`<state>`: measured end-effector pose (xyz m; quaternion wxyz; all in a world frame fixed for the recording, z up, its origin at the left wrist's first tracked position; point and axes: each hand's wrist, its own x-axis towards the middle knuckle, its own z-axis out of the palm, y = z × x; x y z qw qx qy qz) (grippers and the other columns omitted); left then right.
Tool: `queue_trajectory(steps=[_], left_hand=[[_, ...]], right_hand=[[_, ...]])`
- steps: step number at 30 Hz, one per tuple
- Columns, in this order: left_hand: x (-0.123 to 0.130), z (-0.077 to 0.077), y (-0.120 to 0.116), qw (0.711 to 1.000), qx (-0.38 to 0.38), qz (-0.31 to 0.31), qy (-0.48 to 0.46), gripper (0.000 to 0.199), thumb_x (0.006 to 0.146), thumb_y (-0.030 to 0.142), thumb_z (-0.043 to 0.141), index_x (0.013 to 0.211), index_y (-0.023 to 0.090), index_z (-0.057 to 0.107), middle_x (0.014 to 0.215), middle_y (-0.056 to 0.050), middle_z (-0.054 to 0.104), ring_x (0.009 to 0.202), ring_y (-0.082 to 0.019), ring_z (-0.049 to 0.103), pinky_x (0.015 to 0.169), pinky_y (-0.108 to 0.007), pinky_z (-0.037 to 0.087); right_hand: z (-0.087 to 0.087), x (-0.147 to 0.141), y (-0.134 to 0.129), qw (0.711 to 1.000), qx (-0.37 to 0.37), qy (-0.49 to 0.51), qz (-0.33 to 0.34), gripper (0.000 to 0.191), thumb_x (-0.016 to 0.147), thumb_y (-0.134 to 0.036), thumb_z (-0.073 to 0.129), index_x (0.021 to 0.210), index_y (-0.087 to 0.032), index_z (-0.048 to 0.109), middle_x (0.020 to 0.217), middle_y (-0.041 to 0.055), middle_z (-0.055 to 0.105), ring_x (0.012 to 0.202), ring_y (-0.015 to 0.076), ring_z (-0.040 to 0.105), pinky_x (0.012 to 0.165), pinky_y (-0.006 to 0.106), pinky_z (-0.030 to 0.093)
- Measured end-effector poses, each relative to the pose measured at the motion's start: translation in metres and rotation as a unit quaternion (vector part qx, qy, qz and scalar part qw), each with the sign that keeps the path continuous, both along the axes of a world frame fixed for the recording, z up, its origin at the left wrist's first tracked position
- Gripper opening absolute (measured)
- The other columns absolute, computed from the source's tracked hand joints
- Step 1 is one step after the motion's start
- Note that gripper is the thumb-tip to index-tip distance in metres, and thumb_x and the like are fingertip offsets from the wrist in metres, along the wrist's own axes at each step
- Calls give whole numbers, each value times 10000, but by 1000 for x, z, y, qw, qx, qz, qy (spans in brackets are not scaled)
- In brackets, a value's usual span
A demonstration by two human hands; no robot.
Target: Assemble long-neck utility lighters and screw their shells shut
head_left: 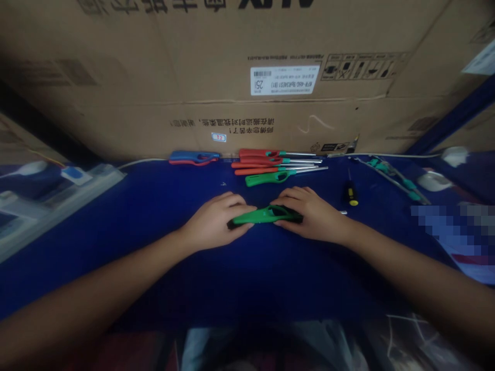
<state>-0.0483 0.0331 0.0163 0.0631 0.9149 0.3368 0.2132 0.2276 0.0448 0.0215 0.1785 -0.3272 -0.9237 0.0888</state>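
Note:
Both hands hold a green long-nosed lighter (261, 215) level above the blue table. My left hand (218, 220) is closed round its dark left end, thumb and fingers on opposite sides. My right hand (313, 214) grips the other end, near the loop of the trigger opening. That end is partly hidden by the fingers. A small metal tip (343, 212) shows past my right hand; I cannot tell whether it belongs to this lighter. Just behind the hands lies another green lighter (266, 179) with a metal tube, beside several red and orange lighters (255, 154).
Blue and red lighter handles (193, 157) lie at the back left, against a cardboard box (193, 113). On the right are a black and yellow screwdriver (351, 193), teal pieces on strips (402, 180) and a white object (435, 180). Clear plastic (93, 180) edges the left side.

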Motion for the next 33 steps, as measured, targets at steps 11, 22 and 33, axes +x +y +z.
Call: queue_trajectory(steps=[11,22,33], left_hand=[[-3,-6,2,998,63,-22,-6,321,975,293,582,1272,191,649,1052,-74,710,951,-196,669,870,-331,569],[-4,-9,5,994,74,4,-77,262,960,355,623,1145,182,692,1016,-72,733,924,-185,712,874,-323,590],[-3,-3,2,994,64,0,-86,234,959,356,627,1074,171,711,958,-70,752,857,-193,719,797,-319,582]], right_hand=[[5,6,1,997,53,-34,33,257,984,-292,548,1146,-152,691,1064,107,712,924,217,689,812,342,541],[8,6,1,991,107,-68,33,264,1009,-326,499,1038,-162,705,983,96,718,855,212,662,782,351,492],[9,7,-3,979,183,-86,25,334,1034,-337,436,951,-143,695,893,93,715,752,190,643,690,324,428]])
